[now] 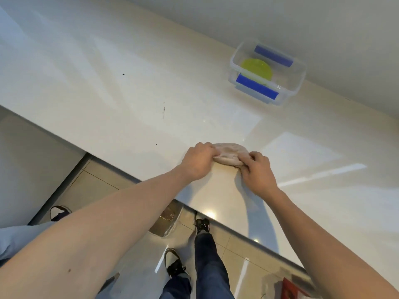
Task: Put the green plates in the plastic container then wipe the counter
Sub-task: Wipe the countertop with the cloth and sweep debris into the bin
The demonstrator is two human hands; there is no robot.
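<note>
A beige cloth [230,154] lies bunched on the white counter [129,87] near its front edge. My left hand [197,160] grips the cloth's left end and my right hand [258,172] grips its right end. At the back right, against the wall, stands a clear plastic container [300,77] with blue clips. Green plates [257,69] lie inside it.
A few small dark specks [163,108] mark the counter's middle. The counter's front edge [237,230] runs diagonally from upper left to lower right. Below it are a tiled floor, my feet and another person's shoe [59,212] at the left.
</note>
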